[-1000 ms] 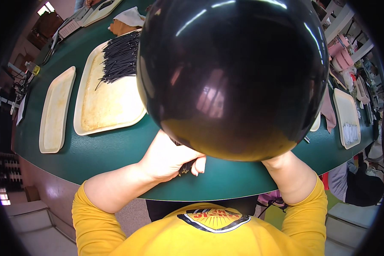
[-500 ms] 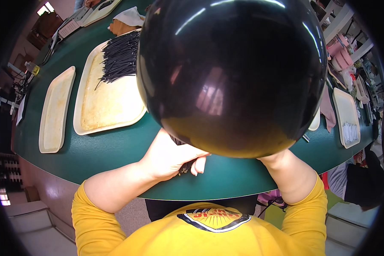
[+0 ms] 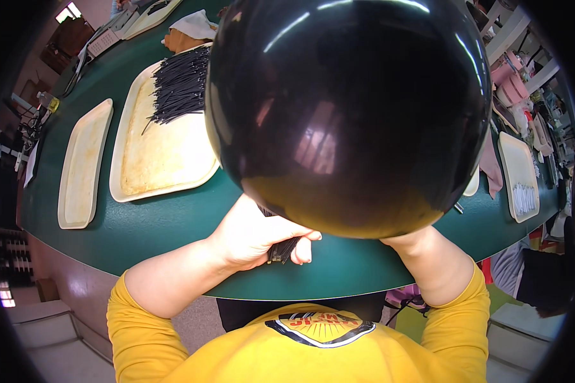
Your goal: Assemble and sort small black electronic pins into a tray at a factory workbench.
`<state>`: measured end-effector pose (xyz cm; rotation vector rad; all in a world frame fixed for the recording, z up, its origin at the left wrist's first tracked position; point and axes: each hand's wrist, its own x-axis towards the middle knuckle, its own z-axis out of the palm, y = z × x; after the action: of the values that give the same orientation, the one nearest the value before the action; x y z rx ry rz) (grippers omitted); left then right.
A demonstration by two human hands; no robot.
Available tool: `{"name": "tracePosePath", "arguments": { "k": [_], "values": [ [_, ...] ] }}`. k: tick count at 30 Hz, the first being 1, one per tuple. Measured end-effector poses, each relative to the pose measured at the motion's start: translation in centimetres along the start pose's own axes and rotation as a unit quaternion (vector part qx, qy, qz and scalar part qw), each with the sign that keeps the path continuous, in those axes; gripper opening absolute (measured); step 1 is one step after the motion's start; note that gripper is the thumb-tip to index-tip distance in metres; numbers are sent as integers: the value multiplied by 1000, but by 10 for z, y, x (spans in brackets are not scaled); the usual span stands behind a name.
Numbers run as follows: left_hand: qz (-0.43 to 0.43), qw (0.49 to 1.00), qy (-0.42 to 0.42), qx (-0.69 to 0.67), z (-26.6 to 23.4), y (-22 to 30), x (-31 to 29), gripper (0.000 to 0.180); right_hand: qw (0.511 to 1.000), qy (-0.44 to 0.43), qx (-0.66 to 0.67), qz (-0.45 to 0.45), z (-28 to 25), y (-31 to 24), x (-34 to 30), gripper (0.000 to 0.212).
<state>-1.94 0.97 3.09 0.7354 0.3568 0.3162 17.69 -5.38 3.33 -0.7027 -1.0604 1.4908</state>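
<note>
A bundle of thin black wire-like pieces (image 3: pixel 280 251) is gripped in my left hand (image 3: pixel 252 231), its lower ends poking out between the curled fingers. Over both hands hangs a large glossy black dome (image 3: pixel 351 115), shaped like a lamp shade, which hides the top of the bundle. Of my right hand (image 3: pixel 410 241) only the wrist and the heel show at the dome's lower right rim; its fingers are hidden beneath. Left of the dome, many similar black pieces (image 3: pixel 180 89) lie in a heap at the far end of a cream tray (image 3: pixel 160 166).
An narrower cream tray (image 3: pixel 83 169) lies farther left on the green table (image 3: pixel 338 277). At the right, a tray (image 3: pixel 516 159) holds white thin pieces (image 3: pixel 524 199), beside a pinkish cloth (image 3: pixel 490 167). Another cloth (image 3: pixel 195 27) sits behind the heap. The dome blocks the table's middle.
My left hand has shifted slightly to the right, and more of the bundle's lower ends shows below it. My right wrist has moved slightly left.
</note>
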Motion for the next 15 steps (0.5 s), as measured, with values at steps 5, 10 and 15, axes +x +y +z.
{"name": "tracePosePath", "arguments": {
  "k": [5,10,15],
  "values": [
    [15,1000,2,-15,0,-3,4,11,988,136,30,-67,-5,6,-7,12],
    [30,1000,3,-2,-1,-5,8,11,973,136,-160,-99,9,2,-1,9],
    [48,996,13,77,-4,-8,13,13,982,100,-97,-128,-8,9,-6,3]
  ]
}}
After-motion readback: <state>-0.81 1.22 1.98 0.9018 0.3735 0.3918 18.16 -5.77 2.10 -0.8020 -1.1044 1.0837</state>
